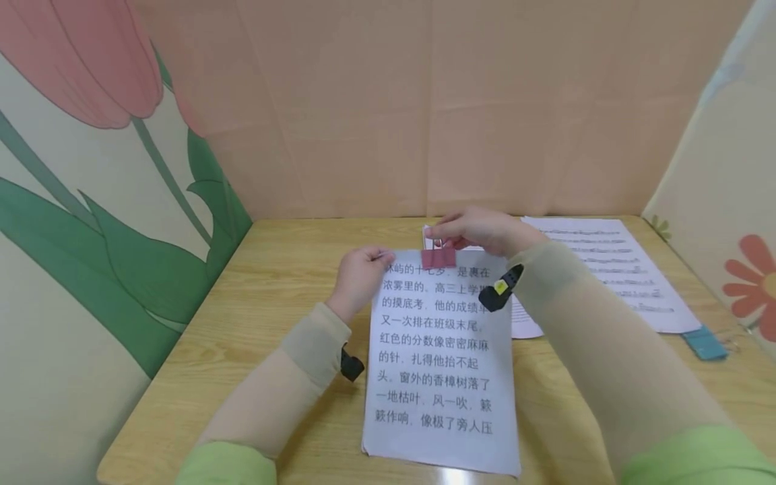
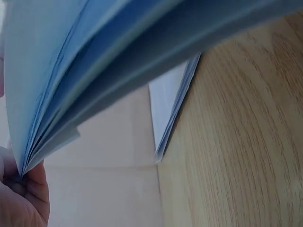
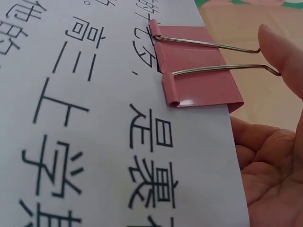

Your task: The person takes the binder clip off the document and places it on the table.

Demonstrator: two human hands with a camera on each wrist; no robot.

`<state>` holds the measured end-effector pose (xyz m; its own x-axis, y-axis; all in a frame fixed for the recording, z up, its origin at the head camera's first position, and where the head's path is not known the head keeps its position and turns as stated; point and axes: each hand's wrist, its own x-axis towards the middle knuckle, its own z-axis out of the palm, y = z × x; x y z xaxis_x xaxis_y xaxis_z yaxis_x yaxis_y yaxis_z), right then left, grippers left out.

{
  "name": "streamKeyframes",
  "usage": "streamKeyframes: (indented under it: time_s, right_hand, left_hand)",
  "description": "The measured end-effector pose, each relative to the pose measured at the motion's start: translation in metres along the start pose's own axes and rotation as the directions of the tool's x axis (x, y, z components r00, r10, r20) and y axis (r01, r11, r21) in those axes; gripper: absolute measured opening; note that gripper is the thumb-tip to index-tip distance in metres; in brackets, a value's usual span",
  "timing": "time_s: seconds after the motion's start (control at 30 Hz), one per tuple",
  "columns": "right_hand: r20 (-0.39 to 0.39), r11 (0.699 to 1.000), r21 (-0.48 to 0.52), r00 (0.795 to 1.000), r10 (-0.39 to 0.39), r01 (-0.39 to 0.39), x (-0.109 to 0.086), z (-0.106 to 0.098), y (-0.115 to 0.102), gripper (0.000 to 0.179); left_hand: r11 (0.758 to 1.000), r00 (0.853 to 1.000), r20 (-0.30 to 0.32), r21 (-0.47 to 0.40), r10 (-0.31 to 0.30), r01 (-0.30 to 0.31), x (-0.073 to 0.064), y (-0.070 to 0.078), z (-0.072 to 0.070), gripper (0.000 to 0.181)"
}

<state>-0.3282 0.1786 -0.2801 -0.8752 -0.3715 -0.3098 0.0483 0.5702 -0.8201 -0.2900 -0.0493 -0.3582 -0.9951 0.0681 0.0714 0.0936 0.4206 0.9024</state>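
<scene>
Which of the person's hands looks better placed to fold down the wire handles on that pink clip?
The right hand, probably. Its fingertips already touch the wire handles of the pink metal binder clip on the printed paper stack. The left hand holds the stack's top corner, steadying it.

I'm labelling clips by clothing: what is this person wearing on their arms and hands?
Both arms wear thin beige sleeves over the forearms, with green sleeves above them near the elbows. A small black device sits at each wrist; the right one carries a yellow mark. The left hand and right hand are bare: no gloves, and no rings or watch visible.
</scene>
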Motion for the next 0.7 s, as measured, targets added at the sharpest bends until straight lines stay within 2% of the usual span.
streamKeyframes:
  time_s: [0.13, 0.3, 0.43, 0.7]
  right_hand:
    - [0.002, 1.000, 0.001, 1.000, -0.006, 0.006, 0.001, -0.002, -0.006, 0.062]
    - [-0.015, 0.999, -0.008, 0.998, -0.053, 0.052, 0.002, -0.002, -0.013, 0.048]
    - [-0.043, 0.997, -0.010, 0.996, -0.073, 0.073, 0.001, 0.001, -0.015, 0.047]
    - [-0.098, 0.998, 0.015, 0.994, -0.057, 0.058, 0.002, 0.005, -0.015, 0.046]
  left_hand:
    - [1.000, 1.000, -0.022, -0.022, -0.003, 0.003, 0.000, 0.001, -0.001, 0.017]
    - [1.000, 0.999, -0.053, -0.026, 0.010, -0.012, 0.001, 0.002, -0.003, 0.018]
    - [0.999, 0.997, -0.069, -0.023, 0.023, -0.025, 0.003, 0.001, -0.005, 0.018]
    - [0.998, 0.995, -0.085, -0.024, 0.047, -0.049, 0.003, 0.000, -0.005, 0.016]
